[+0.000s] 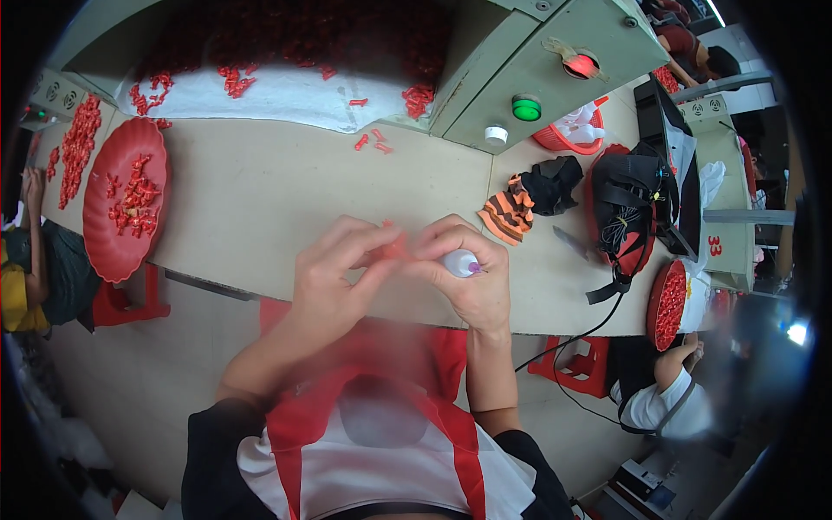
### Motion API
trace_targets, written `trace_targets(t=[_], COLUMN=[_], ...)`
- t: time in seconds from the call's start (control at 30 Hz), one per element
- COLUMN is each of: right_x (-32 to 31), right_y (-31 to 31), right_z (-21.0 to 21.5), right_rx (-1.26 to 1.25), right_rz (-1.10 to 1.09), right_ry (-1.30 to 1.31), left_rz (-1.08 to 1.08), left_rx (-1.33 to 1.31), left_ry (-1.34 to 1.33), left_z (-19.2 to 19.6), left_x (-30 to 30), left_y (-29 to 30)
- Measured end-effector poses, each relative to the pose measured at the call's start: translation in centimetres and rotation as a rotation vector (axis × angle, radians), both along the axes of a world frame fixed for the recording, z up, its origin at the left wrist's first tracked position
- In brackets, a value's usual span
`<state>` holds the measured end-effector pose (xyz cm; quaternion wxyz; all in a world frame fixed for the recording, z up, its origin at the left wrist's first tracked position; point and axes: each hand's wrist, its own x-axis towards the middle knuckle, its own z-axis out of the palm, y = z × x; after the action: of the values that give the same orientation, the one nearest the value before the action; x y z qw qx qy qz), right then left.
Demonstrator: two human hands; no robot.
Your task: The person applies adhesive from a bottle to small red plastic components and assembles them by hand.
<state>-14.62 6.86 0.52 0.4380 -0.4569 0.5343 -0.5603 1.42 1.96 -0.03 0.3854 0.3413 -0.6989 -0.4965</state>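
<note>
Just over the front edge of the table, my two hands are close together. My left hand is closed, pinching a small red plastic piece whose exact shape is blurred. My right hand is wrapped round a small white squeeze bottle with a purple tip. The bottle lies across the palm, its tip pointing to the right. The thumb and forefinger of that hand meet close to the red piece; whether they touch it, I cannot tell. Several similar loose red pieces lie on the table beyond my hands.
A green metal machine with a white-lined opening full of red pieces stands behind. At left is a red scalloped tray. Gloves, a red basket of bottles and a black bag sit at right. People work on both sides.
</note>
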Motion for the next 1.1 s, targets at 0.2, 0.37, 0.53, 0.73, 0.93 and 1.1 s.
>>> trace_targets(t=[0.2, 0.37, 0.53, 0.73, 0.93, 1.1], right_x=[-0.7, -1.6, -1.9, -1.1, 0.1, 0.5], right_y=[-0.2, -0.5, -1.3, -1.5, -1.4, -1.8], right_z=[-0.1, -0.6, -0.6, 0.2, 1.6, 1.8], right_rx=[0.013, 0.072, 0.16, 0.196, 0.183, 0.166], right_rz=[0.005, 0.064, 0.128, 0.136, 0.061, 0.05], right_ry=[0.004, -0.038, -0.009, -0.011, 0.181, 0.337], left_rz=[-0.02, -0.036, -0.118, -0.25, -0.424, -0.538], left_rx=[0.043, 0.101, 0.322, 0.713, 1.031, 1.248], left_ry=[0.01, 0.027, 0.137, 0.207, 0.409, 0.592], left_z=[0.5, 1.2, 0.7, -0.9, -3.0, -4.6], left_x=[-0.3, -0.1, 0.5, 1.4, 1.9, 1.6], left_y=[0.0, -0.1, -0.5, -1.4, -2.0, -3.0])
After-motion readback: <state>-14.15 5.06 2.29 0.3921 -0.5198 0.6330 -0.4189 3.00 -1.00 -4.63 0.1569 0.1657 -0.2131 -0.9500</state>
